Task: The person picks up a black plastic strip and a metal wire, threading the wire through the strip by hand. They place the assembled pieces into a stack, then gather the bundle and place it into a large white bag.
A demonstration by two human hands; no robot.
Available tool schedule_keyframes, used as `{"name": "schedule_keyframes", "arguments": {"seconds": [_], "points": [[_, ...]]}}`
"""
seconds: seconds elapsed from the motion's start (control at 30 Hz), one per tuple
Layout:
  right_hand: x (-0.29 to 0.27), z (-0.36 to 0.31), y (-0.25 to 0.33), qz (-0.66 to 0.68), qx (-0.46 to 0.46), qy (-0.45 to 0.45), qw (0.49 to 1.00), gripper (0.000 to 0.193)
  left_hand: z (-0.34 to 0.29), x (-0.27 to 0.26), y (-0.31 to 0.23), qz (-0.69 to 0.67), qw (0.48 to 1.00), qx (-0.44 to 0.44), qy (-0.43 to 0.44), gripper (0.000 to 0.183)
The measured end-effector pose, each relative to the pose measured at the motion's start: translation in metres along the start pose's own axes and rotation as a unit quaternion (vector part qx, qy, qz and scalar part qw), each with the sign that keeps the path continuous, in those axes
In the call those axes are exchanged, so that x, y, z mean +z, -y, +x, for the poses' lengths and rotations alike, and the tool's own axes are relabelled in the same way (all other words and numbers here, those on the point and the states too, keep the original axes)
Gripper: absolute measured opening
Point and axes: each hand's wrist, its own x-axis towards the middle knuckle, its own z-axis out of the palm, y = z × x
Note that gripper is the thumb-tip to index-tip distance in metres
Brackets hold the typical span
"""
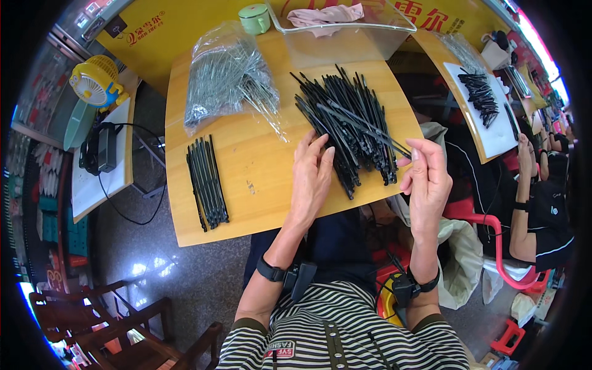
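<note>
A large loose pile of slender black rods (pixel 345 123) with knobbly ends lies on the wooden table in front of me. My right hand (pixel 428 176) pinches the near end of a black rod (pixel 361 121) that slants across the top of the pile, its far end up and to the left. At the pile's left edge is my left hand (pixel 312 176), thumb and fingers apart, fingertips beside the rods and holding none. Farther left, a smaller group of black rods (pixel 208 184) lies side by side in a neat row.
A clear plastic bag (pixel 216 80) of thin, shiny wire-like pieces lies at the table's (pixel 259 166) back left. Behind stand a green mug (pixel 254 20) and a clear bin (pixel 345 46) with pink cloth. At right, another person's hand (pixel 526 148) is near a second table with black rods.
</note>
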Motion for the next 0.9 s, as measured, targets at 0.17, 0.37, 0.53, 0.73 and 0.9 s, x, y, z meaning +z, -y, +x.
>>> {"name": "schedule_keyframes", "arguments": {"seconds": [0.17,0.37,0.53,0.73,0.9], "points": [[-0.003,0.002,-0.005,0.123,0.127,0.01,0.984,0.017,0.0,0.002,-0.005,0.033,0.999,0.012,-0.008,0.033],[0.015,-0.005,-0.005,0.239,0.187,0.085,0.949,0.018,-0.013,-0.014,-0.026,0.014,0.999,0.027,-0.022,0.03],[0.043,-0.013,0.0,0.283,0.195,0.117,0.932,0.015,-0.031,-0.024,-0.046,-0.295,0.951,-0.08,0.051,0.025],[0.069,-0.029,0.009,0.238,0.163,0.144,0.947,0.016,-0.042,-0.033,-0.046,-0.402,0.901,-0.163,-0.009,0.017],[0.078,-0.036,0.009,0.209,0.139,0.174,0.952,0.018,-0.044,-0.043,-0.041,-0.414,0.893,-0.173,-0.032,0.012]]}}
